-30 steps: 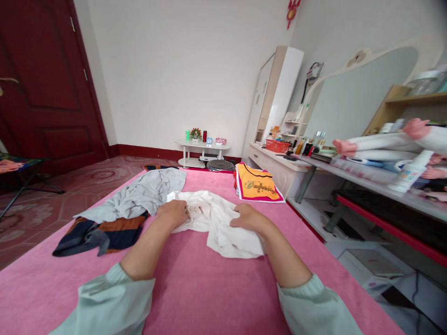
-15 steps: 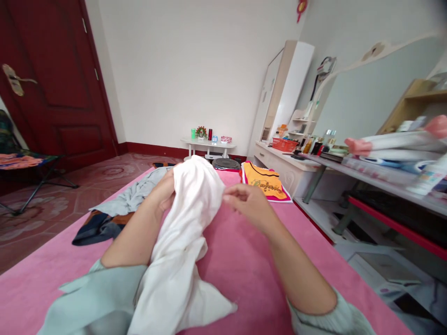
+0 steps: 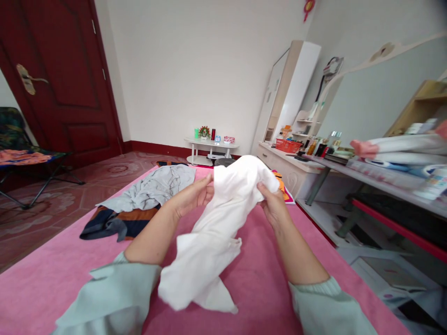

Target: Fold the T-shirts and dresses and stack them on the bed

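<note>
A bunched white garment [image 3: 223, 218] hangs between my hands over the pink bed cover [image 3: 265, 288]; its lower end trails towards me, and its exact kind is hard to make out. My right hand [image 3: 274, 202] grips the garment's upper right side, thumb in front and the other fingers partly hidden by the cloth. At its upper left edge is my left hand [image 3: 195, 193], thumb and fingers apart, fingertips close against the fabric. I cannot tell if they touch it.
A grey garment [image 3: 150, 188] lies over a navy and brown garment [image 3: 118, 223] on the left. Beyond my right hand, an orange garment [image 3: 284, 188] is partly covered. A dressing table [image 3: 300, 163] and a shelf desk [image 3: 380, 179] stand on the right, a folding chair [image 3: 31, 158] on the left.
The white garment's upper part has swung right, now hiding much of the orange garment. My right hand has taken hold of it; my left hand has moved right and come out from behind it.
</note>
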Demonstrator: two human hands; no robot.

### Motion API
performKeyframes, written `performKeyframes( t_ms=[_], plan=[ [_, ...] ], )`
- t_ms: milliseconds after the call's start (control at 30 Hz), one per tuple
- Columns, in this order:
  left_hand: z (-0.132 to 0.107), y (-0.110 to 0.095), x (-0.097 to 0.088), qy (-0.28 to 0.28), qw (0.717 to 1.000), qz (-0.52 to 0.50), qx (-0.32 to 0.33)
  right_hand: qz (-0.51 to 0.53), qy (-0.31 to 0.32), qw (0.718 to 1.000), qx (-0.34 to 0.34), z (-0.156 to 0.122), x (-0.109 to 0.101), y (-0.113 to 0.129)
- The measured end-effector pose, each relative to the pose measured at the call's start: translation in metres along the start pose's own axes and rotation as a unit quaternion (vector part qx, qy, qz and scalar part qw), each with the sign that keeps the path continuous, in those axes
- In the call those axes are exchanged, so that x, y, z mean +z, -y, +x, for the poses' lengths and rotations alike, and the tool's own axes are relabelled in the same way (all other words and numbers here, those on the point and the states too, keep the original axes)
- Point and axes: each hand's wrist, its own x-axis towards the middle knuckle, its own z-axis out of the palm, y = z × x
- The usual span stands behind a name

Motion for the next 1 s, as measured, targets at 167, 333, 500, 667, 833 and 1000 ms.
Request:
performKeyframes(
  t_ms=[167, 333, 500, 667, 833, 1000],
  plan=[
    [-0.001, 0.015, -0.001, 0.202, 0.975, 0.083, -0.032, 0.051, -0.132, 0.986, -0.082, 0.02, -0.022, 0.013],
    [0.007, 0.038, 0.012, 0.177, 0.955, 0.232, -0.048, 0.083, -0.141, 0.978, -0.129, 0.015, -0.015, 0.021],
    [0.015, 0.059, 0.04, 0.07, 0.985, 0.153, -0.04, 0.09, -0.084, 0.98, -0.158, 0.003, 0.003, 0.032],
    [0.016, 0.043, 0.018, -0.025, 0.973, 0.221, -0.065, 0.047, -0.1, 0.972, -0.206, -0.001, 0.003, 0.041],
    [0.007, -0.004, -0.033, -0.391, 0.843, 0.303, 0.213, 0.016, -0.144, 0.949, -0.28, 0.001, -0.002, 0.047],
    [-0.021, -0.05, -0.028, -0.52, 0.725, 0.23, 0.388, -0.039, -0.133, 0.931, -0.337, -0.025, 0.019, 0.064]
  ],
)
